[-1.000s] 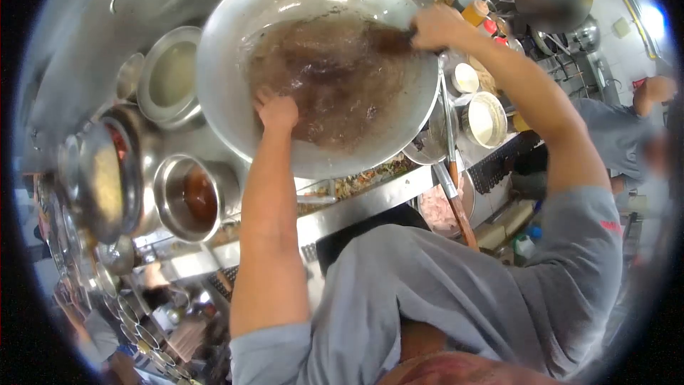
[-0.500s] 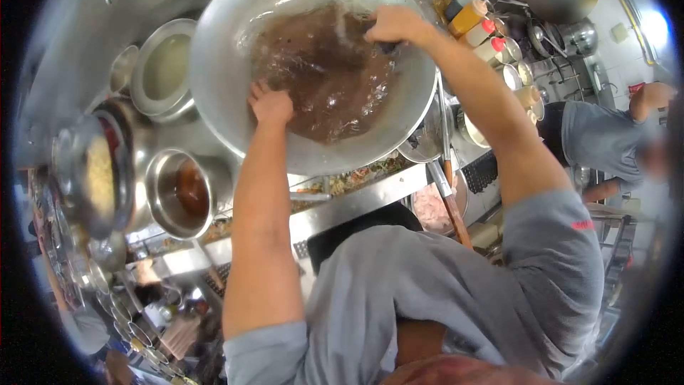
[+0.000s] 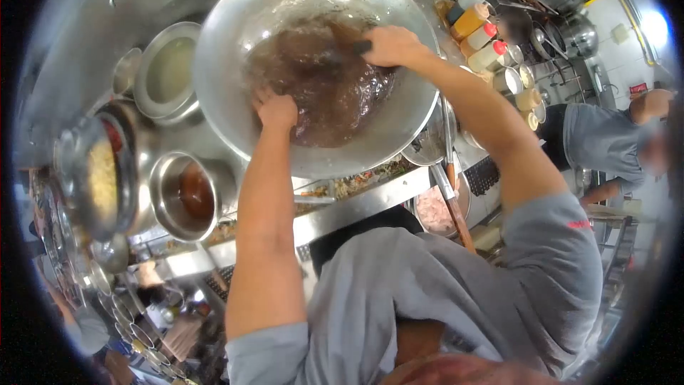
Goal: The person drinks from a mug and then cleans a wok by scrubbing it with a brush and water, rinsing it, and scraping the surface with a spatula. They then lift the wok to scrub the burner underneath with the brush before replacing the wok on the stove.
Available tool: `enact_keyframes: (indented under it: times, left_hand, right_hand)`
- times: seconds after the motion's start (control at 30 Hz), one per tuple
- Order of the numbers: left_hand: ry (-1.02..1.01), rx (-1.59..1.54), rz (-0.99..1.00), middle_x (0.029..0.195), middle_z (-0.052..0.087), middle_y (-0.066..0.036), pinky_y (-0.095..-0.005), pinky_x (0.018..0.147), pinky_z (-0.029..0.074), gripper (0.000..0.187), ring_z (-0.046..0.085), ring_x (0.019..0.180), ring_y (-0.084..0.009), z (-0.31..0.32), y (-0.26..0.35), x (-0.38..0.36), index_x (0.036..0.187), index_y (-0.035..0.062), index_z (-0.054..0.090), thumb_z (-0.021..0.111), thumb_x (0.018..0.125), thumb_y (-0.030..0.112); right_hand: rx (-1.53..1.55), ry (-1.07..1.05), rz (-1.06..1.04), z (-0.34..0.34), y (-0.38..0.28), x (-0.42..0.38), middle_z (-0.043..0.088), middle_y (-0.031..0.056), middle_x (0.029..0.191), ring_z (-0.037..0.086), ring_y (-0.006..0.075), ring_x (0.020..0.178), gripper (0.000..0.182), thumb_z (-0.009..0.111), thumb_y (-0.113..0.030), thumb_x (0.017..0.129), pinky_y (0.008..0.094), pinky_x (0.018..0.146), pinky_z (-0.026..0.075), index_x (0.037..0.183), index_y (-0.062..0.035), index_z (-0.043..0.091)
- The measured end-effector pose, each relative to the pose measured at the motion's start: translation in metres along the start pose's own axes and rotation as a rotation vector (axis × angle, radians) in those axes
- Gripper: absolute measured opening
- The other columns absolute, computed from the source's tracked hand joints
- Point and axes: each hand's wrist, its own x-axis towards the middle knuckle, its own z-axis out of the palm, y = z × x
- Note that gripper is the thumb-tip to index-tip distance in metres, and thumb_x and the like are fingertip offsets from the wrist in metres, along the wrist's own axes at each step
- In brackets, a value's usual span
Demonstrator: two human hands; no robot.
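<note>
A large metal wok (image 3: 221, 93) holds murky brown water (image 3: 320, 100). Inside it, my left hand (image 3: 276, 109) rests near the left wall at the water's edge, fingers stretched forward, blurred at the tips, with no object visible in it. My right hand (image 3: 390, 46) is over the right part of the water, its fingers closed round a dark object (image 3: 362, 47). Only a short black end of that object shows; what kind it is I cannot make out. The water ripples and shines about both hands.
Left of the wok stand a pot of cloudy liquid (image 3: 171, 71) and a pot with reddish-brown sauce (image 3: 194, 196). Squeeze bottles (image 3: 472, 20) line the right side. Below, a wooden-handled tool (image 3: 456, 217) crosses a bowl of pale pink pieces (image 3: 433, 208). Another person (image 3: 602, 135) stands at right.
My right hand has moved down and slightly left with the dark object. My left hand has shifted only a little, and the water's swirl looks different.
</note>
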Motion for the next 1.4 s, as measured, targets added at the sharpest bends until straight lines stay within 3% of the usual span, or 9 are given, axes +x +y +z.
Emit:
enact_keyframes:
  times: [0.23, 0.67, 0.8, 0.9, 0.97, 1.07, 1.2, 1.27, 1.4]
  left_hand:
    - [-0.063, 0.092, -0.008, 0.161, 0.02, -0.024, -0.0601, 0.116, 0.017, 0.04, 0.013, 0.148, -0.0471, -0.013, 0.005, -0.005, 0.128, 0.0148, 0.067, 0.058, 0.092, 0.03]
    - [-0.066, 0.034, -0.007, 0.158, 0.032, -0.019, -0.0621, 0.113, 0.026, 0.041, 0.029, 0.144, -0.0469, -0.016, 0.007, -0.006, 0.126, 0.0107, 0.068, 0.065, 0.086, 0.019]
    - [-0.153, -0.056, 0.041, 0.162, 0.023, -0.02, -0.0602, 0.116, 0.017, 0.038, 0.025, 0.147, -0.0434, 0.002, -0.011, 0.011, 0.124, 0.0087, 0.07, 0.059, 0.09, 0.022]
    - [-0.387, 0.094, 0.222, 0.15, 0.044, -0.023, -0.0576, 0.115, 0.025, 0.036, 0.039, 0.141, -0.0399, -0.036, -0.008, -0.022, 0.122, 0.0076, 0.07, 0.059, 0.089, 0.019]
    - [-0.019, -0.014, 0.123, 0.126, 0.064, -0.024, -0.0496, 0.11, 0.037, 0.031, 0.052, 0.131, -0.0356, -0.025, -0.005, -0.047, 0.114, 0.0068, 0.072, 0.056, 0.088, 0.015]
    - [-0.114, -0.141, 0.154, 0.109, 0.07, -0.019, -0.0449, 0.096, 0.052, 0.027, 0.063, 0.115, -0.0339, -0.067, -0.009, -0.093, 0.107, 0.0046, 0.072, 0.057, 0.084, 0.007]
    - [0.063, -0.229, 0.099, 0.107, 0.071, -0.018, -0.0454, 0.097, 0.051, 0.019, 0.066, 0.108, -0.0334, -0.052, -0.024, -0.14, 0.097, 0.0049, 0.072, 0.056, 0.086, 0.008]
    - [0.591, -0.34, 0.317, 0.104, 0.072, -0.015, -0.0464, 0.099, 0.049, 0.017, 0.068, 0.099, -0.0339, -0.016, -0.031, -0.139, 0.091, 0.0052, 0.071, 0.055, 0.087, 0.008]
    - [0.644, -0.428, 0.228, 0.097, 0.071, -0.014, -0.0477, 0.092, 0.051, 0.011, 0.068, 0.094, -0.0339, -0.019, -0.021, -0.143, 0.084, 0.0062, 0.068, 0.057, 0.082, 0.009]
  right_hand:
    - [-0.215, 0.012, 0.064, -0.048, 0.042, 0.028, 0.069, 0.0129, 0.12, 0.067, 0.0301, 0.109, 0.051, 0.061, -0.03, 0.078, 0.0437, 0.094, 0.054, 0.127, -0.0164, 0.066]
    - [0.483, 0.106, -0.088, 0.047, -0.063, 0.011, 0.069, 0.0197, 0.116, 0.065, 0.0374, 0.11, 0.057, 0.066, -0.04, 0.078, 0.0445, 0.097, 0.051, 0.129, -0.0152, 0.065]
    - [0.155, -0.075, -0.226, 0.001, -0.062, -0.065, 0.07, 0.0208, 0.11, 0.067, 0.0368, 0.105, 0.05, 0.065, -0.036, 0.081, 0.0461, 0.095, 0.053, 0.129, -0.0222, 0.064]
    - [0.054, -0.094, -0.288, 0.008, -0.059, -0.045, 0.07, 0.0194, 0.111, 0.067, 0.0353, 0.105, 0.049, 0.066, -0.036, 0.08, 0.046, 0.095, 0.053, 0.127, -0.0214, 0.066]
    - [0.145, -0.033, -0.18, 0.003, -0.07, -0.026, 0.069, 0.0175, 0.115, 0.066, 0.0353, 0.108, 0.05, 0.067, -0.037, 0.08, 0.0465, 0.095, 0.053, 0.126, -0.0188, 0.066]
    - [0.264, 0.027, -0.211, 0.029, -0.079, -0.014, 0.069, 0.0166, 0.117, 0.065, 0.0348, 0.11, 0.051, 0.066, -0.037, 0.081, 0.0469, 0.095, 0.053, 0.129, -0.0176, 0.064]
    - [0.052, -0.147, -0.314, -0.013, -0.054, -0.078, 0.069, 0.0196, 0.115, 0.066, 0.0364, 0.108, 0.054, 0.065, -0.035, 0.082, 0.0473, 0.093, 0.054, 0.133, -0.017, 0.062]
    - [-0.195, -0.17, -0.326, -0.02, -0.042, -0.074, 0.069, 0.0207, 0.114, 0.066, 0.0357, 0.109, 0.052, 0.064, -0.035, 0.082, 0.0465, 0.093, 0.054, 0.13, -0.0156, 0.063]
    - [0.002, -0.024, -0.272, 0.008, -0.055, 0.007, 0.069, 0.0193, 0.115, 0.065, 0.0362, 0.11, 0.05, 0.065, -0.036, 0.082, 0.0461, 0.095, 0.053, 0.127, -0.0132, 0.065]
